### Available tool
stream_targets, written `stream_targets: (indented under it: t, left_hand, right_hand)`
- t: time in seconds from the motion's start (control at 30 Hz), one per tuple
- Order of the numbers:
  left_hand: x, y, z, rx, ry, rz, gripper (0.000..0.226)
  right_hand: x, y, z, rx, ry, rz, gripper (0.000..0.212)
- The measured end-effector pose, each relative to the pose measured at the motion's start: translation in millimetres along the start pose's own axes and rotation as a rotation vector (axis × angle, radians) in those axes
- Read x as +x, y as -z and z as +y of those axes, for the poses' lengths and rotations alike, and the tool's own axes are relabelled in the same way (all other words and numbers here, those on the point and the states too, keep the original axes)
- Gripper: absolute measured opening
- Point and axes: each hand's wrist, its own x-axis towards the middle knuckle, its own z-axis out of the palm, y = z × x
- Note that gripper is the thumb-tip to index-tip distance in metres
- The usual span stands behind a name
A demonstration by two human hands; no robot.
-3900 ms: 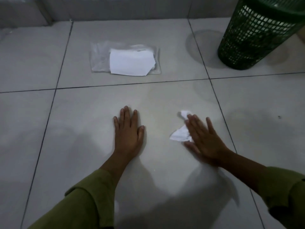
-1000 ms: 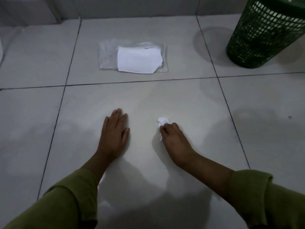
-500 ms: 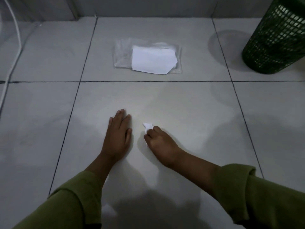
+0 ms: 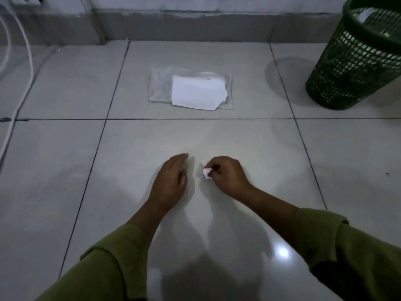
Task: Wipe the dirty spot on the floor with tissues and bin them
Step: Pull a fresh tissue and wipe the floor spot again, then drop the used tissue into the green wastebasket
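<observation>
My right hand (image 4: 227, 175) is closed into a fist on a crumpled white tissue (image 4: 206, 172), of which only a small wad shows at the fingertips. It hovers at the middle of a pale floor tile (image 4: 134, 153). My left hand (image 4: 171, 181) lies flat on the same tile just to the left, fingers together, holding nothing. Farther ahead, a clear plastic pack of white tissues (image 4: 196, 94) lies on the floor. A dark green mesh bin (image 4: 355, 61) stands at the far right, with something white inside. No dirty spot stands out on the tile.
A grey skirting and wall (image 4: 195, 25) run along the back. White cables (image 4: 23, 68) curve down the far left side of the floor. A small dark speck (image 4: 387, 174) sits on the right-hand tile. A bright light reflection shows on the glossy tile near my right forearm.
My right hand has slid left across the tile and balled the tissue up into its fist. The left hand stayed flat. My view has tilted up, showing more wall and bin.
</observation>
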Motion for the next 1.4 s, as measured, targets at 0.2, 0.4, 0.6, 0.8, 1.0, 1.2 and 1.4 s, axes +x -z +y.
stream_targets:
  t: [0.2, 0.4, 0.6, 0.8, 1.0, 1.2, 1.4]
  left_hand:
    - [29.0, -0.4, 44.4, -0.317, 0.034, -0.095, 0.031]
    - [54.2, -3.9, 96.4, -0.601, 0.066, -0.135, 0.027]
    - [84.3, -5.1, 140.2, -0.706, 0.099, -0.069, 0.02]
    - [120.1, -4.2, 179.1, -0.663, 0.122, -0.006, 0.011]
    - [153.5, 1.1, 218.4, -0.621, 0.054, 0.038, 0.008]
    - [197.0, -5.4, 262.4, -0.6, -0.06, 0.099, 0.011]
    - [243.4, -23.3, 303.6, -0.599, -0.099, 0.121, 0.024]
  right_hand:
    - [10.7, 54.7, 4.4, 0.447, -0.298, 0.091, 0.019]
    - [17.8, 85.9, -0.7, 0.619, -0.309, 0.202, 0.017]
    - [23.7, 121.8, -3.4, 0.672, -0.291, 0.269, 0.013]
    - [31.9, 164.4, -7.3, 0.642, -0.206, 0.314, 0.014]
    - [42.1, 209.3, -4.0, 0.406, -0.179, 0.46, 0.018]
    - [56.9, 272.4, 10.9, -0.166, -0.076, 0.72, 0.02]
    - [66.8, 327.0, 45.2, -0.623, -0.122, 0.828, 0.035]
